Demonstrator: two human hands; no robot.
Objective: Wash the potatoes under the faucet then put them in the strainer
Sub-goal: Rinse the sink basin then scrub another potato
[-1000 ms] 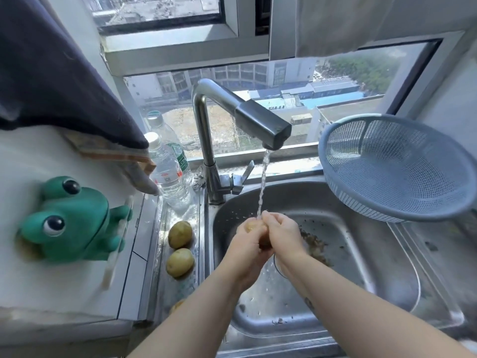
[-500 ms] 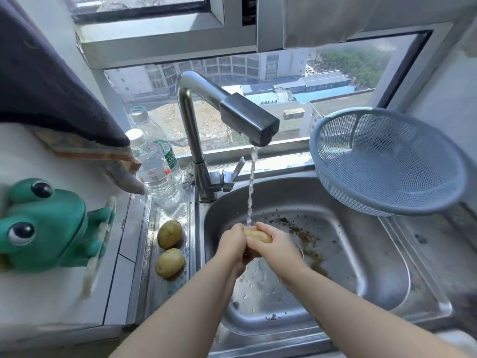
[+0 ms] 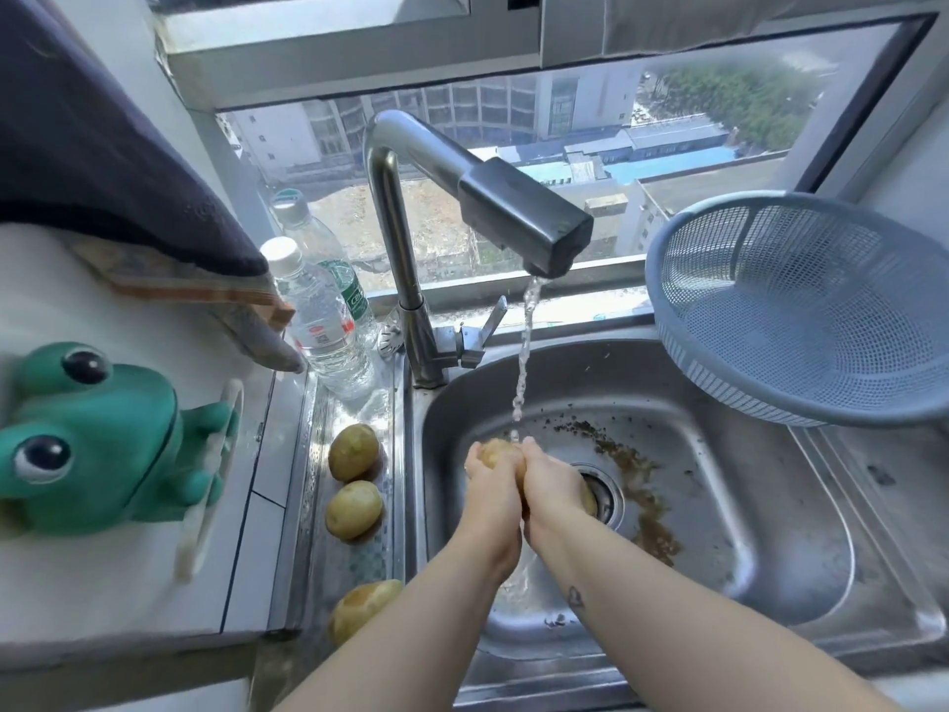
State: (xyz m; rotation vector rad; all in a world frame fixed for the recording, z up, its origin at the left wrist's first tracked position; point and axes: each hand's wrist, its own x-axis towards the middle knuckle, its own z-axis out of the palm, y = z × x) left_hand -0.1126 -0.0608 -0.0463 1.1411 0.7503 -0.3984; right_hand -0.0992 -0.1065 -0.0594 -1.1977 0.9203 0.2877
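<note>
My left hand (image 3: 490,488) and my right hand (image 3: 552,483) grip one yellow potato (image 3: 497,451) together over the steel sink (image 3: 744,531). Only the potato's top shows between my fingers. Water runs from the faucet (image 3: 518,218) straight onto it. Three more potatoes lie on the ledge left of the basin: one far (image 3: 354,451), one in the middle (image 3: 354,508), one near (image 3: 362,606), partly behind my left forearm. The blue-grey plastic strainer (image 3: 801,310) sits tilted on the sink's far right corner with nothing in it.
Brown dirt is scattered in the basin around the drain (image 3: 606,498). Two water bottles (image 3: 323,321) stand beside the faucet base. A green frog figure (image 3: 97,439) sits on the white counter at left. A dark cloth (image 3: 102,146) hangs above it.
My hands have kept turning the potato under the stream; more of it is now covered by my fingers. The camera has moved closer and tilted down, bringing a third ledge potato into view.
</note>
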